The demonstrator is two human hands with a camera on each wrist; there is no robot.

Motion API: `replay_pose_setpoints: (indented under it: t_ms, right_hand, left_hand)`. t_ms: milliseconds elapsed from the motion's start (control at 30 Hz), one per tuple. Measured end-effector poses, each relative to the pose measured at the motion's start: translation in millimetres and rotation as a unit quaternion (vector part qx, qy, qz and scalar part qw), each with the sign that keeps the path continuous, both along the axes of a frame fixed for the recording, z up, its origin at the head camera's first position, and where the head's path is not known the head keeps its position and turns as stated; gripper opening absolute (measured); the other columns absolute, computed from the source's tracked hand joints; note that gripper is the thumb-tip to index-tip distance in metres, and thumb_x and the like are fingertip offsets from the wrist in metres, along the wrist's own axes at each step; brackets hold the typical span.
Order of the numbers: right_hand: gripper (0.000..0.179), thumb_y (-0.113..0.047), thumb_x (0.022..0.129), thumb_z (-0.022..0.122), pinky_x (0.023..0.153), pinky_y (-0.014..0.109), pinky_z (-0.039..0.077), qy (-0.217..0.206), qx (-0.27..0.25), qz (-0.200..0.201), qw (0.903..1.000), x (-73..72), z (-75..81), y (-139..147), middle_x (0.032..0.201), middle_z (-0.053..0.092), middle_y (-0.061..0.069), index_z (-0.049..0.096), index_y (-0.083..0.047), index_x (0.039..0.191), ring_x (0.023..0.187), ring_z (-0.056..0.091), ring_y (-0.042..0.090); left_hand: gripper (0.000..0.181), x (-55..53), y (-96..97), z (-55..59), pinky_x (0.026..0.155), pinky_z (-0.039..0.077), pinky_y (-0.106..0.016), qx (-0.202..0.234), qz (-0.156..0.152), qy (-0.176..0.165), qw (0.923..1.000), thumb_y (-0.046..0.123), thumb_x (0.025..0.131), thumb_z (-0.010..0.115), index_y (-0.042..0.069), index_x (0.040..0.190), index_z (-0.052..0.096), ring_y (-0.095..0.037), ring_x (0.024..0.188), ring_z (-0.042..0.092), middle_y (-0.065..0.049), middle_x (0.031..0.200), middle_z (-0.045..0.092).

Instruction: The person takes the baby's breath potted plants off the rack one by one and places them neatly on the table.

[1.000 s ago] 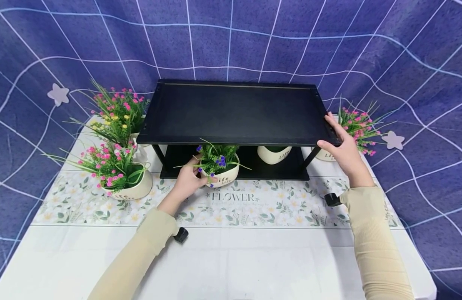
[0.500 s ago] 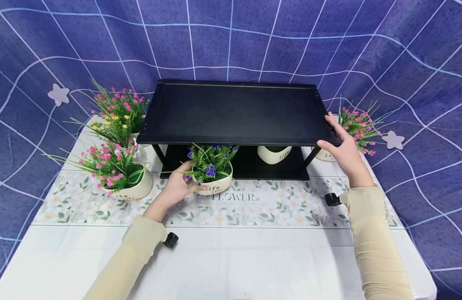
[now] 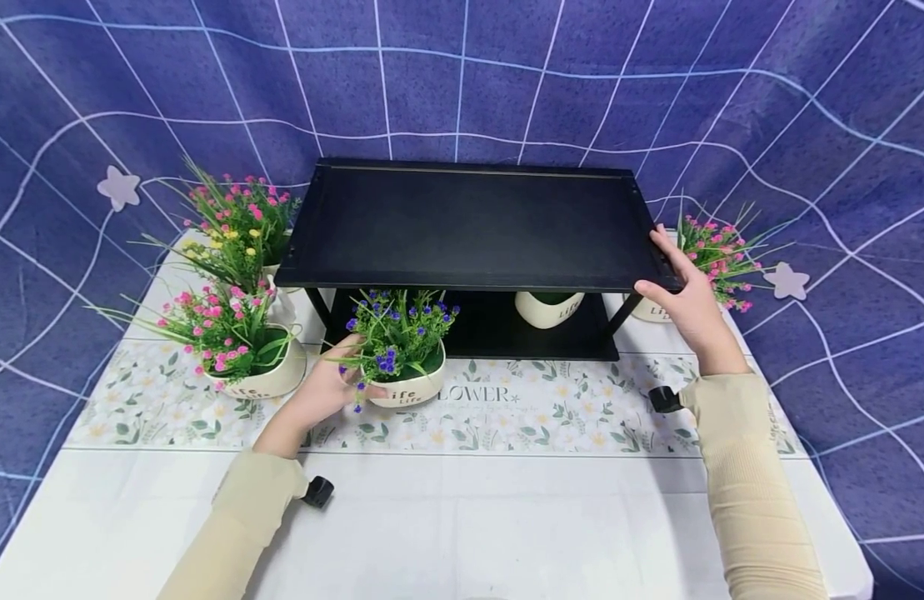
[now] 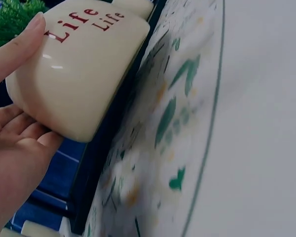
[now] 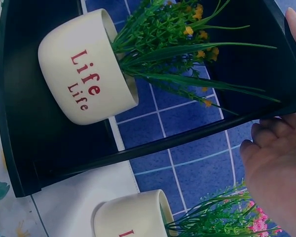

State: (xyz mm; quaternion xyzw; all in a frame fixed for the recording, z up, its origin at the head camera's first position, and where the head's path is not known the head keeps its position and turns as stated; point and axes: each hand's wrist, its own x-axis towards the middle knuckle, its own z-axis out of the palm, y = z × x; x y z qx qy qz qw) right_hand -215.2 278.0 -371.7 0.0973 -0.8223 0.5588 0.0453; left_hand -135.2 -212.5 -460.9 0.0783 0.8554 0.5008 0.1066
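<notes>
My left hand [image 3: 327,392] grips a cream oval flowerpot [image 3: 409,390] with blue-purple artificial flowers by its left side. The thumb lies on the lettered front and the fingers curl behind, as the left wrist view shows on the pot wall [image 4: 84,64]. That pot is at the front edge of the black two-tier shelf [image 3: 462,225]. My right hand [image 3: 690,296] holds the right front corner of the shelf's top board, thumb at the front edge and fingers on the side. On the lower tier stands another cream pot [image 5: 84,74] with orange-yellow flowers, mostly hidden from above by the top board.
Left of the shelf stand pots with pink flowers [image 3: 255,367] and yellow flowers [image 3: 229,250]. To its right is a pot with pink flowers [image 3: 720,258]. A floral-printed strip [image 3: 521,425] crosses the white table [image 3: 469,525]. A blue gridded curtain [image 3: 462,83] hangs behind.
My left hand has drawn the blue-flowered pot out from the lower tier, leftward and toward me. The right hand has stayed at the shelf corner.
</notes>
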Motion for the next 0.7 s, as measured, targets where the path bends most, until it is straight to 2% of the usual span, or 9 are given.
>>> replay_pose_setpoints:
  t_ms: [167, 200, 300, 333, 400, 467, 567, 667, 700]
  right_hand:
    - [0.069, -0.014, 0.092, 0.067, 0.105, 0.0, 0.026, -0.002, 0.003, -0.001, 1.0, -1.3, -1.4, 1.4, 0.163, 0.017, -0.008, 0.034, -0.02, 0.152, 0.15, 0.016, 0.006]
    - [0.069, -0.015, 0.092, 0.067, 0.104, -0.001, 0.026, -0.002, 0.006, -0.002, 1.0, -1.6, -1.8, 1.6, 0.163, 0.017, -0.008, 0.034, -0.021, 0.152, 0.15, 0.016, 0.006]
    - [0.069, -0.015, 0.092, 0.067, 0.105, 0.0, 0.026, -0.004, 0.007, -0.001, 1.0, -2.4, -2.7, 1.4, 0.163, 0.017, -0.009, 0.034, -0.021, 0.152, 0.15, 0.016, 0.006]
    - [0.069, -0.014, 0.092, 0.066, 0.105, 0.0, 0.026, -0.005, 0.005, 0.0, 1.0, -2.5, -2.9, 1.3, 0.163, 0.016, -0.009, 0.033, -0.021, 0.152, 0.15, 0.016, 0.006]
    - [0.069, -0.014, 0.092, 0.066, 0.105, 0.0, 0.026, -0.006, 0.003, 0.0, 1.0, -2.5, -3.4, 1.1, 0.163, 0.016, -0.009, 0.033, -0.02, 0.152, 0.15, 0.015, 0.006]
    - [0.069, -0.013, 0.092, 0.066, 0.106, 0.0, 0.026, -0.005, 0.002, 0.0, 1.0, -2.4, -3.7, 1.2, 0.163, 0.016, -0.008, 0.033, -0.019, 0.152, 0.15, 0.015, 0.006]
    - [0.069, -0.013, 0.092, 0.066, 0.106, 0.0, 0.026, -0.005, 0.002, 0.0, 1.0, -2.6, -4.0, 1.3, 0.163, 0.016, -0.008, 0.033, -0.02, 0.152, 0.15, 0.015, 0.006]
    - [0.069, -0.013, 0.092, 0.066, 0.106, 0.0, 0.026, -0.004, 0.004, -0.001, 1.0, -3.2, -4.1, 1.2, 0.163, 0.016, -0.009, 0.034, -0.02, 0.152, 0.15, 0.016, 0.006]
    - [0.069, -0.013, 0.092, 0.066, 0.106, 0.0, 0.026, -0.003, 0.004, -0.001, 1.0, -3.4, -4.1, 1.1, 0.163, 0.017, -0.009, 0.034, -0.02, 0.152, 0.15, 0.016, 0.006]
  left_hand:
    - [0.089, 6.6, -6.2, -4.1, 0.106, 0.039, -0.062, 0.017, -0.021, 0.012, 0.9996, 0.007, 0.077, 0.079, -0.005, 0.149, 0.028, -0.05, 0.134, 0.035, -0.031, 0.149, 0.033]
    - [0.084, 7.7, -7.3, -4.9, 0.105, 0.04, -0.062, 0.016, -0.026, 0.012, 0.9995, 0.004, 0.08, 0.074, -0.005, 0.149, 0.027, -0.051, 0.134, 0.035, -0.032, 0.148, 0.034]
    - [0.079, 10.3, -11.9, -7.1, 0.1, 0.043, -0.056, 0.013, -0.037, 0.01, 0.9992, -0.007, 0.08, 0.059, -0.007, 0.15, 0.022, -0.05, 0.133, 0.036, -0.033, 0.147, 0.033]
    - [0.077, 11.0, -13.6, -7.8, 0.102, 0.041, -0.054, 0.014, -0.042, 0.012, 0.9989, -0.008, 0.082, 0.056, -0.01, 0.15, 0.02, -0.05, 0.134, 0.034, -0.035, 0.148, 0.031]
    - [0.069, 12.3, -17.3, -9.2, 0.106, 0.038, -0.049, 0.012, -0.051, 0.016, 0.9985, 0.001, 0.093, 0.054, -0.013, 0.149, 0.017, -0.049, 0.135, 0.033, -0.036, 0.149, 0.029]
    - [0.07, 13.7, -21.0, -10.3, 0.111, 0.034, -0.052, 0.023, -0.063, 0.023, 0.9975, 0.015, 0.098, 0.055, -0.016, 0.148, 0.015, -0.051, 0.136, 0.03, -0.038, 0.149, 0.025]
    - [0.081, 16.9, -27.1, -11.4, 0.111, 0.029, -0.062, 0.019, -0.081, 0.038, 0.9958, 0.037, 0.099, 0.05, -0.018, 0.146, 0.016, -0.056, 0.133, 0.031, -0.04, 0.148, 0.023]
    - [0.08, 20.5, -33.4, -12.6, 0.105, 0.032, -0.069, 0.014, -0.092, 0.047, 0.9945, 0.04, 0.1, 0.047, -0.02, 0.145, 0.016, -0.061, 0.128, 0.033, -0.043, 0.146, 0.023]
    - [0.078, 21.7, -35.2, -12.5, 0.104, 0.032, -0.07, 0.014, -0.09, 0.039, 0.9951, 0.036, 0.101, 0.047, -0.02, 0.145, 0.015, -0.062, 0.127, 0.033, -0.043, 0.145, 0.022]
